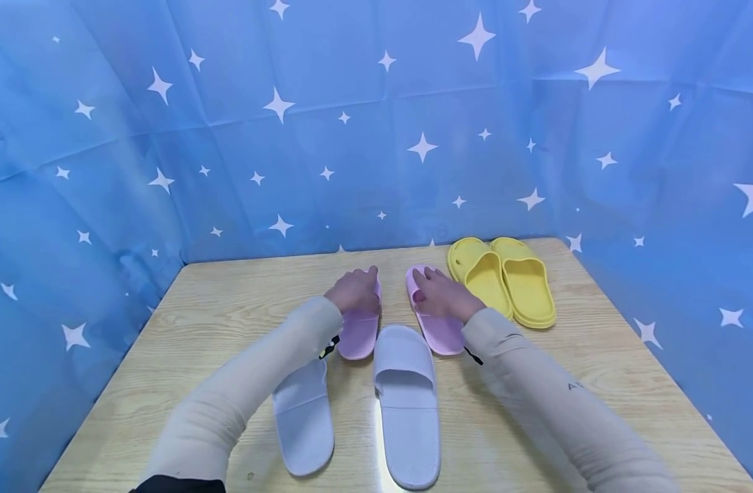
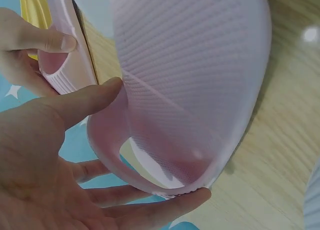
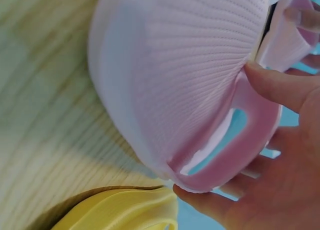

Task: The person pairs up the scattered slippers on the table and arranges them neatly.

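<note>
Two pink slippers lie side by side toward the back of the table, a gap between them and toes away from me. Over the left pink slipper (image 1: pixel 358 337), my left hand (image 1: pixel 355 291) grips the strap. In the left wrist view its thumb is at one side of the strap (image 2: pixel 112 140) and the fingers spread across to the other. My right hand (image 1: pixel 442 294) holds the right pink slipper (image 1: pixel 442 337) in the same way, thumb at the inner side, fingers around the strap (image 3: pixel 260 135). Both hands partly hide the straps in the head view.
Two pale grey-blue slippers lie nearer me, the left one (image 1: pixel 305 421) partly under my left sleeve, the right one (image 1: pixel 411 438) just in front of the pink pair. Yellow clogs (image 1: pixel 533 291) stand at the back right, close to my right hand. A starred blue curtain (image 1: pixel 376 137) surrounds the table (image 1: pixel 228 308).
</note>
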`<state>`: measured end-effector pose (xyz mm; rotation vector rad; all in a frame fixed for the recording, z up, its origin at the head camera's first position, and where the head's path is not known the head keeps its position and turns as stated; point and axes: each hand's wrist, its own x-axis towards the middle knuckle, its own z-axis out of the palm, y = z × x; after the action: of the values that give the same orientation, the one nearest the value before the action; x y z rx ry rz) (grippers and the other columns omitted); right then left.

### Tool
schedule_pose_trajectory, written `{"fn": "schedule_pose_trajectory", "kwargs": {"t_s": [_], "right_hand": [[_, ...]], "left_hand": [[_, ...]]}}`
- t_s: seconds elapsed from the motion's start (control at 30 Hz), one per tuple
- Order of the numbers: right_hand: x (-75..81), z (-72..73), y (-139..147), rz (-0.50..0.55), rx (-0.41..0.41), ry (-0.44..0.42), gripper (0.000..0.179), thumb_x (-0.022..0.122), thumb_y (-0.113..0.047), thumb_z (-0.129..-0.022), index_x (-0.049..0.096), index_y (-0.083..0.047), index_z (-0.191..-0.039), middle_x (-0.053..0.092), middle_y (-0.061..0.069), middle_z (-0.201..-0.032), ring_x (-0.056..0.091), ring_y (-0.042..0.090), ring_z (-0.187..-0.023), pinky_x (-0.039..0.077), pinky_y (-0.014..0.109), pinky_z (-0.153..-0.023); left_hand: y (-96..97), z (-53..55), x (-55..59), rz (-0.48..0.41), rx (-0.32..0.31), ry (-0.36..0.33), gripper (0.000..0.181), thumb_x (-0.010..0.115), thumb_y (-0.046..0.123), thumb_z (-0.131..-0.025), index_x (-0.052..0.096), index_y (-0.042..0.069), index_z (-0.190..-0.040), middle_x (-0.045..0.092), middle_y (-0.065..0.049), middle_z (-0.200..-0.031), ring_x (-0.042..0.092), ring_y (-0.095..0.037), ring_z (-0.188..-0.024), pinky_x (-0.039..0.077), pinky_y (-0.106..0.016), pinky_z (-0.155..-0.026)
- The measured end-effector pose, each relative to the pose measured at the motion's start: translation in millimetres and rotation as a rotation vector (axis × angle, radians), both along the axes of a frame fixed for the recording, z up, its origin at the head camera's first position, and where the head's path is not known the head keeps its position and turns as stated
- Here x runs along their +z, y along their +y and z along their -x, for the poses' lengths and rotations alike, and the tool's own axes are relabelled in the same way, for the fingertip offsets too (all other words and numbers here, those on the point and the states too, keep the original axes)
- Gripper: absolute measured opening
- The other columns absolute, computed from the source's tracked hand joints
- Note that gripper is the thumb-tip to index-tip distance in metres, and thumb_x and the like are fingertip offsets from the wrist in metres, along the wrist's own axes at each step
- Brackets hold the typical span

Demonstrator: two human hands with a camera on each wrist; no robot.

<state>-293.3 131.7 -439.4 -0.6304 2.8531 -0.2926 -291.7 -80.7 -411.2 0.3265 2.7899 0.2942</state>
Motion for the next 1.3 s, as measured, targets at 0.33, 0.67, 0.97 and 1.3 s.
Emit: {"fn": "schedule_pose_trajectory", "kwargs": {"t_s": [0.33, 0.67, 0.97, 1.3], "right_hand": [[1.2, 14.3, -6, -0.001, -0.037, -0.013, 0.074, 0.052, -0.032, -0.093, 0.019, -0.004, -0.153, 0.017, 0.029, -0.156, 0.018, 0.050, -0.143, 0.023, 0.063, -0.113], [-0.8, 28.1, -12, 0.031, -0.077, -0.023, 0.078, 0.055, -0.031, -0.091, 0.018, -0.005, -0.154, 0.017, 0.028, -0.157, 0.016, 0.049, -0.144, 0.024, 0.065, -0.111], [-5.1, 35.3, -11, 0.039, -0.090, -0.009, 0.081, 0.058, -0.034, -0.091, 0.015, -0.006, -0.154, 0.013, 0.026, -0.158, 0.014, 0.048, -0.145, 0.024, 0.065, -0.111], [-7.1, 38.5, -16, 0.022, -0.117, 0.109, 0.062, 0.059, -0.030, -0.090, 0.034, -0.002, -0.139, 0.030, 0.026, -0.152, 0.023, 0.048, -0.142, 0.023, 0.063, -0.113]], "left_hand": [[4.1, 11.9, 3.8, -0.025, 0.043, 0.017, 0.078, 0.075, 0.024, -0.078, 0.034, 0.011, -0.144, 0.056, -0.013, -0.129, 0.058, -0.029, -0.114, 0.052, -0.043, -0.092], [15.3, 27.6, -1.8, 0.021, 0.066, 0.057, 0.075, 0.071, 0.025, -0.085, 0.031, 0.009, -0.147, 0.055, -0.014, -0.132, 0.057, -0.028, -0.118, 0.049, -0.041, -0.098], [23.9, 32.5, -7.8, 0.078, 0.136, 0.117, 0.077, 0.068, 0.034, -0.086, 0.028, 0.009, -0.147, 0.055, -0.016, -0.128, 0.060, -0.028, -0.109, 0.052, -0.042, -0.093], [33.5, 31.5, -13.4, 0.125, 0.189, 0.156, 0.083, 0.068, 0.039, -0.086, 0.022, 0.007, -0.147, 0.039, -0.028, -0.140, 0.057, -0.044, -0.114, 0.047, -0.054, -0.098]]}}
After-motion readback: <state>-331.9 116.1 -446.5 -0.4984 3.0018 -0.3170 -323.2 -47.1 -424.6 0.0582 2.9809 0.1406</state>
